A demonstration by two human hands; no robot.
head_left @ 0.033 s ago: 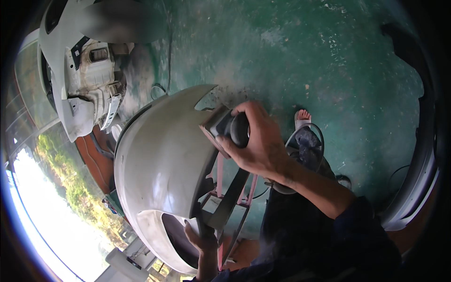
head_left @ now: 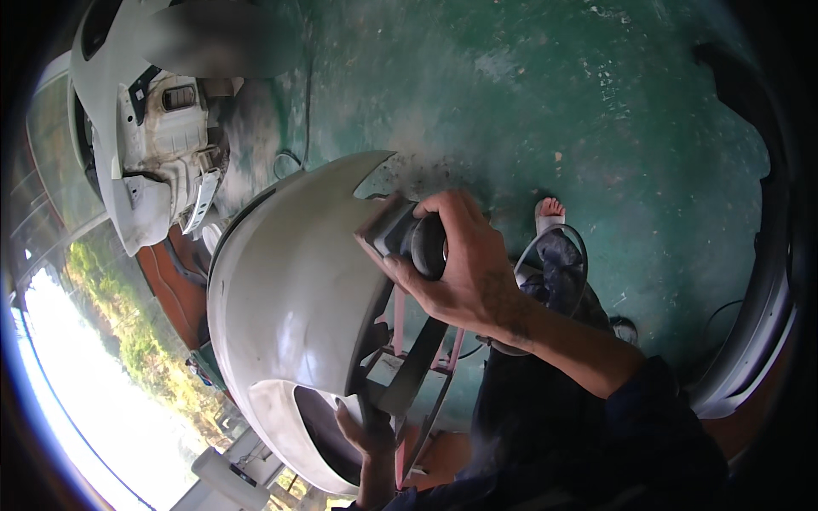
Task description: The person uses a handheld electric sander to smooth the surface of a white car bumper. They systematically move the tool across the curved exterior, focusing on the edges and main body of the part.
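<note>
A large pale grey bumper panel [head_left: 290, 289] rests on a pink metal stand [head_left: 399, 319]. My right hand [head_left: 464, 264] is closed over a dark hand sander [head_left: 407, 238], which presses against the panel's upper right edge. A grey hose or cable [head_left: 579, 255] loops from behind that hand toward my leg. My left hand [head_left: 368, 433] comes up from the lower edge and grips the panel's rim beside an oval opening [head_left: 328, 430].
A white car body part [head_left: 149, 153] with exposed fittings lies at the upper left. The worn green floor [head_left: 545, 94] spreads across the top and right. My sandalled foot [head_left: 550, 213] stands beside the stand. Another pale curved panel [head_left: 754, 341] lines the right edge.
</note>
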